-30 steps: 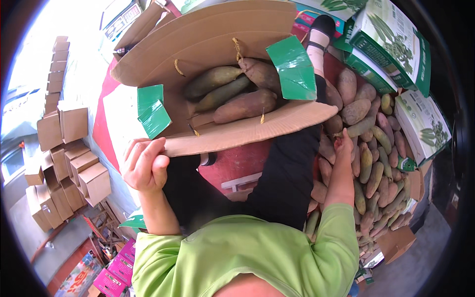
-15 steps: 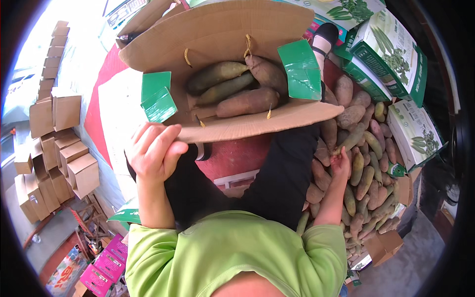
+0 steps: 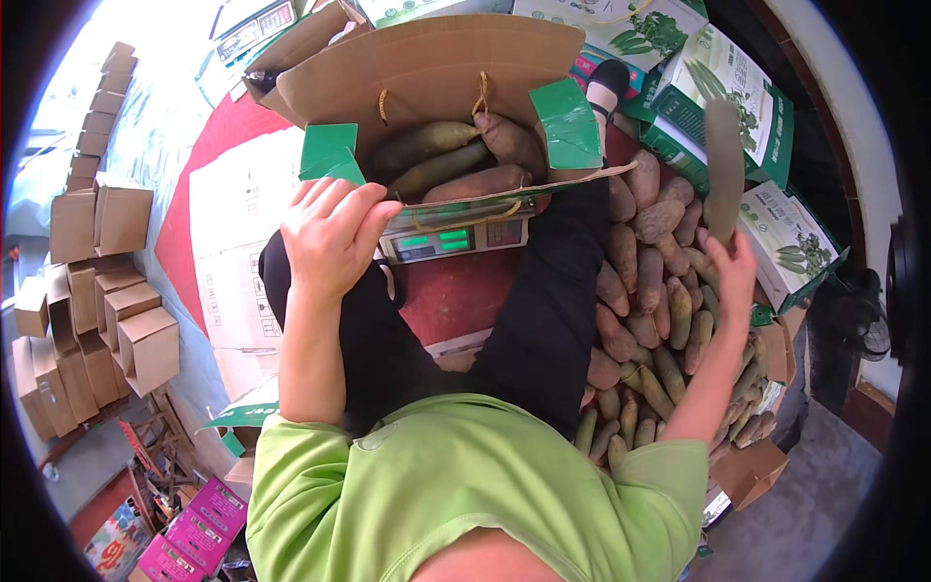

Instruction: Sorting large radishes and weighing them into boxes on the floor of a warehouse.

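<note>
An opened cardboard box with green end flaps and yellow rope handles stands in front of me, holding several long radishes, some green, some reddish-brown with soil. My left hand is closed over the near left edge of its front flap. Beneath the box is a digital scale with a lit green display. Off to the right, my right hand grips the lower end of a long green radish and holds it upright above the pile of radishes.
Printed green-and-white cartons stand at the far right. Small brown boxes are stacked along the left. A flattened white carton lies on the red floor covering. Pink boxes sit at the lower left.
My right hand has lifted a green radish off the pile and moved right. The box's front flap has dropped away, uncovering the scale display; my left hand has moved slightly up and right.
</note>
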{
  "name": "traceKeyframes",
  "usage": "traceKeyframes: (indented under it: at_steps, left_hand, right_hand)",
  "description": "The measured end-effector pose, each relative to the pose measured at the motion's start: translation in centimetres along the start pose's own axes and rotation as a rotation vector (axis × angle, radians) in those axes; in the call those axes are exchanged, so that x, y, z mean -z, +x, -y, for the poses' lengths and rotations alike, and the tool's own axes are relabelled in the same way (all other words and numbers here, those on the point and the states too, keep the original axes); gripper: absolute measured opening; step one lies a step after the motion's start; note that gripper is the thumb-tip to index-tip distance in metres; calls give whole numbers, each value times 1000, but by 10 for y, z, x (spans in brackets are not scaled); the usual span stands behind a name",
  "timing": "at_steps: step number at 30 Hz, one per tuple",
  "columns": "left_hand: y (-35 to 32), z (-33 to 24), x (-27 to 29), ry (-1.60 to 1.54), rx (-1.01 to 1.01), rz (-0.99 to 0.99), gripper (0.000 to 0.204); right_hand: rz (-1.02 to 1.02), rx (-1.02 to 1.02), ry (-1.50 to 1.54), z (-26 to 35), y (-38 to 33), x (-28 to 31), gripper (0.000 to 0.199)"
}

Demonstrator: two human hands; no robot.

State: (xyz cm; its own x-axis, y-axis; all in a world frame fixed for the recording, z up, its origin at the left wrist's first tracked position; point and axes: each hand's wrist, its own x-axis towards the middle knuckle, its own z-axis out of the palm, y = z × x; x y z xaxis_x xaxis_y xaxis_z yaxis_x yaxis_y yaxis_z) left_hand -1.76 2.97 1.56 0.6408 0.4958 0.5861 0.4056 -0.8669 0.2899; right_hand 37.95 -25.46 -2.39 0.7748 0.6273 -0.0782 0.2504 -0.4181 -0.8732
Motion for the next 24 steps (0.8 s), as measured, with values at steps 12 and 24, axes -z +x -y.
traceKeyframes:
  at_steps: [12, 24]
  left_hand:
    - [-1, -3, 0, -6, 5, -53, 19]
    - [-6, 4, -6, -24, 44, -135, 19]
  right_hand:
    - [365, 912, -924, 200, 46, -95, 38]
    - [388, 938, -659, 197, 24, -196, 48]
